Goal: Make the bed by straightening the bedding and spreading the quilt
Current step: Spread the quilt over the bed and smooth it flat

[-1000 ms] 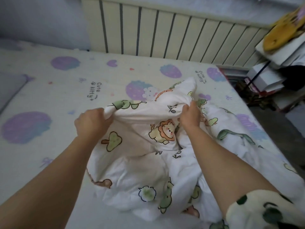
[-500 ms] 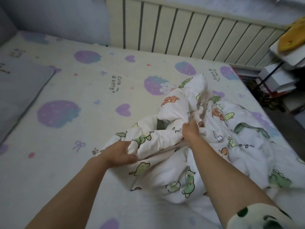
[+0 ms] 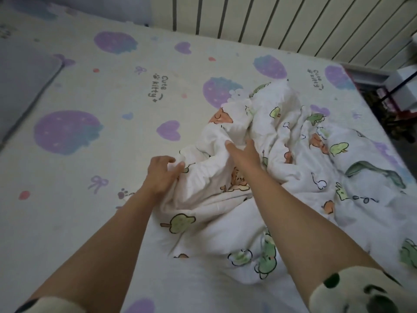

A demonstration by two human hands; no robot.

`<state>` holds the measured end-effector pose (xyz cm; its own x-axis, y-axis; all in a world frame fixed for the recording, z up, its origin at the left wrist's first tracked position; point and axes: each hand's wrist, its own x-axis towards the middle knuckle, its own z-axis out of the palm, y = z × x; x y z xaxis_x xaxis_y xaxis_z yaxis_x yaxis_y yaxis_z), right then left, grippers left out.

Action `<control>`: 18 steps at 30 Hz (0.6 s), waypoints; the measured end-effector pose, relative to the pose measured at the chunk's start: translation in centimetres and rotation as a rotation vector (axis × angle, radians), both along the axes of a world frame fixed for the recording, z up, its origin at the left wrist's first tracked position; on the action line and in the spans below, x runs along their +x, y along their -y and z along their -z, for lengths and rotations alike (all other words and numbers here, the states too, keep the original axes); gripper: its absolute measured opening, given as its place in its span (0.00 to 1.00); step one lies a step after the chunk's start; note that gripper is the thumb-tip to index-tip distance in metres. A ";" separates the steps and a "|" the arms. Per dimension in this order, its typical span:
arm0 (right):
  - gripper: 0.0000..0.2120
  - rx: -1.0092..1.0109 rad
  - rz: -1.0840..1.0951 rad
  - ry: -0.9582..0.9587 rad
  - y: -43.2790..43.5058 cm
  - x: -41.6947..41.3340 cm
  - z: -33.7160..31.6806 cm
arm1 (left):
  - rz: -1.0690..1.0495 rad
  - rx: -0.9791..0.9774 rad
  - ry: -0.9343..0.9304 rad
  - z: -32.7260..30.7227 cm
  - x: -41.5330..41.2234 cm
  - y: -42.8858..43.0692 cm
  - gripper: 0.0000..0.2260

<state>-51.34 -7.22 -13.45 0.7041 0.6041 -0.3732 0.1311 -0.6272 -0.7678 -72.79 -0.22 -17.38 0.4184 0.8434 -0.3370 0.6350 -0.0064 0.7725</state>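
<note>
So the quilt (image 3: 304,159) is one crumpled heap on the right half of the bed (image 3: 67,233), bunched mostly to the right of and beyond my hands, with bare sheet (image 3: 94,96) stretching off to the left. My left hand (image 3: 163,175) has its fingers curled round a fold at the heap's near-left edge. My right hand (image 3: 244,155) lies flatter on top, thumb spread, fingertips hidden in a crease. Left is nearer the uncovered side, so I reckon the pull goes that way.

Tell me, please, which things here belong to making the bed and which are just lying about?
For the job: quilt, printed sheet, left hand gripping the quilt, right hand on it.
Just lying about: slatted panel, white box.
</note>
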 end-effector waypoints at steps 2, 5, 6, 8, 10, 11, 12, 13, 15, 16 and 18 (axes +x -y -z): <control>0.43 -0.008 -0.033 -0.045 -1.5 0.6 1.1 | -0.057 -0.065 0.018 1.3 1.4 -0.2 0.26; 0.50 -0.104 -0.115 -0.059 -3.2 1.8 3.0 | 0.025 -0.071 -0.123 3.2 2.9 -0.5 0.31; 0.51 -0.142 -0.148 -0.054 -3.9 2.1 3.5 | 0.063 -0.069 -0.190 3.8 3.3 -0.7 0.32; 0.51 -0.186 -0.193 -0.039 -4.9 2.9 4.7 | 0.095 -0.090 -0.266 4.9 4.0 -1.0 0.36; 0.45 -0.223 -0.220 -0.022 -5.2 3.2 5.6 | 0.073 -0.200 -0.220 5.4 4.7 -1.1 0.41; 0.39 -0.255 -0.241 0.004 -5.3 3.4 5.9 | 0.068 -0.290 -0.192 5.4 5.1 -1.1 0.44; 0.30 -0.301 -0.285 0.047 -5.4 3.4 6.3 | 0.092 -0.359 -0.195 5.6 5.4 -1.1 0.45; 0.21 -0.347 -0.337 0.099 -5.4 3.5 6.6 | 0.152 -0.392 -0.235 5.7 5.6 -1.1 0.45; 0.08 -0.442 -0.403 0.174 -5.3 3.7 6.8 | 0.263 -0.385 -0.331 5.5 5.5 -1.0 0.30; 0.07 -0.468 -0.390 0.201 -5.3 3.8 6.8 | 0.244 -0.381 -0.310 5.1 5.3 -1.1 0.21; 0.09 -0.430 -0.267 0.186 -5.6 4.1 6.3 | 0.088 -0.420 -0.167 4.3 4.2 -1.8 0.18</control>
